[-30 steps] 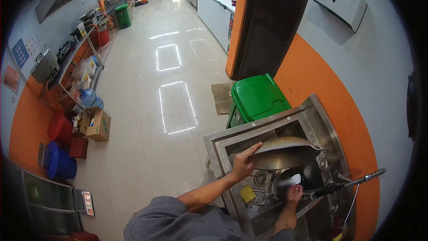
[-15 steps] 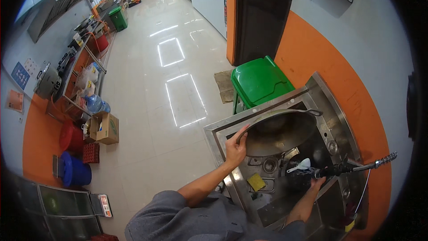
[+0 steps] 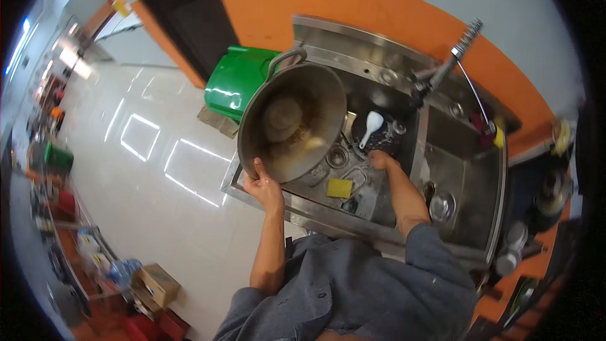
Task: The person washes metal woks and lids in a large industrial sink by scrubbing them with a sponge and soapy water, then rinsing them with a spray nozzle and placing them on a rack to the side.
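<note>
My left hand (image 3: pixel 264 189) grips the near rim of a large metal wok (image 3: pixel 284 120), its thumb over the inside edge. The wok is tilted with its browned inside toward me, above the left part of the sink (image 3: pixel 379 215). My right hand (image 3: pixel 380 160) is low in the left basin, fingers curled by the edge of a dark round pan (image 3: pixel 394 145); what they hold is hidden. A white scoop (image 3: pixel 374 125) lies by that pan. A yellow sponge (image 3: pixel 339 187) rests on flat metal pieces between my hands.
The spring faucet (image 3: pixel 464 41) rises behind the sink. In the right basin sits a shiny metal bowl (image 3: pixel 442 205). A green lidded bin (image 3: pixel 237 82) stands left of the wok, on the tiled floor (image 3: pixel 151 145). Jars (image 3: pixel 511 243) are at the right.
My view has swung right. The wok is tilted up further, its inside now facing me. My right hand has left the black faucet sprayer and is lower, beside the dark pan.
</note>
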The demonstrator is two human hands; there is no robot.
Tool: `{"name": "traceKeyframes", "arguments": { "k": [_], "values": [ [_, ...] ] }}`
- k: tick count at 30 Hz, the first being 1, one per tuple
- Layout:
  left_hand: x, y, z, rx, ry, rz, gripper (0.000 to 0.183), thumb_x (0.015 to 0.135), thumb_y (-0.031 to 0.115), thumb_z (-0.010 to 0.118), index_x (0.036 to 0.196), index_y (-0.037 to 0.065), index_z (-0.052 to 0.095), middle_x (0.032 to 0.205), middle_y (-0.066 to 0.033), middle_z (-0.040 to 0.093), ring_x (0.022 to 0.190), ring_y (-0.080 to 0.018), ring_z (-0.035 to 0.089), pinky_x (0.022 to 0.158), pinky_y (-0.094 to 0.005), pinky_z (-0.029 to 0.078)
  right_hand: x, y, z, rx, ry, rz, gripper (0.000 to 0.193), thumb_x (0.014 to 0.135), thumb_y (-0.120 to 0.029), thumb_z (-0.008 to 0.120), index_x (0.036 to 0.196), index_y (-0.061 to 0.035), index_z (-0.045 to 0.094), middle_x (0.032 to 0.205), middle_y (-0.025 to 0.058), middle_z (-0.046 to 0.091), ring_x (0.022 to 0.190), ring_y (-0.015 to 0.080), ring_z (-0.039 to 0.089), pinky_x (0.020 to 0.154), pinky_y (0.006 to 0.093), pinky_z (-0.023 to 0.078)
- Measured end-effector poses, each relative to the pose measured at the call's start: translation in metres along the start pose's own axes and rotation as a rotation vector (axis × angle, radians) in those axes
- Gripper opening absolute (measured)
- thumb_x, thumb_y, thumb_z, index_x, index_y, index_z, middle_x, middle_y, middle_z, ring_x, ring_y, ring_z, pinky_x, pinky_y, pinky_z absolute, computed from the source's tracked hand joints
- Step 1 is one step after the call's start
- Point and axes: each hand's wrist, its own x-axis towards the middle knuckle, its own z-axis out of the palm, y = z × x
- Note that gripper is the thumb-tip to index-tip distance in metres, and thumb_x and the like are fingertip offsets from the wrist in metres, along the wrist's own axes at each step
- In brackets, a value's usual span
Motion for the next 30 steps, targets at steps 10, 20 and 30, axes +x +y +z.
{"name": "traceKeyframes", "arguments": {
  "k": [10,20,30],
  "values": [
    [-0.028,-0.072,-0.014,0.188,-0.302,0.503,0.03,0.095,0.007,0.049,0.119,-0.01,0.054,0.113,-0.0218,0.061,0.097,-0.027,0.061,0.087,-0.0345,0.048,-0.111,-0.225,-0.119,1.454,0.06,0.132,0.085,0.081,-0.026,0.068,0.148,-0.0116,0.018,0.141,0.0071,0.042,0.128,0.0243,0.041,0.102,0.0444,0.034],
    [-0.139,-0.004,0.054,-0.028,-0.209,0.149,0.039,0.093,0.023,0.06,0.114,-0.009,0.057,0.112,-0.0197,0.061,0.095,-0.0238,0.057,0.083,-0.0362,0.05,-0.229,-0.254,-0.084,0.1,0.274,0.029,0.113,0.055,-0.045,0.085,0.146,-0.0182,0.025,0.148,0.0215,0.023,0.137,0.0295,0.025,0.106,0.0657,0.015],
    [-0.366,0.095,0.136,-0.425,-0.268,-0.016,0.064,0.09,0.014,0.061,0.141,0.003,0.024,0.139,-0.0199,0.039,0.118,-0.0276,0.047,0.104,-0.0407,0.039,-0.332,-0.151,-0.147,0.004,0.949,-0.524,0.053,0.074,-0.014,0.065,0.126,-0.0173,0.055,0.133,0.0025,0.051,0.128,0.0251,0.042,0.101,0.0735,0.013]
  ]
}}
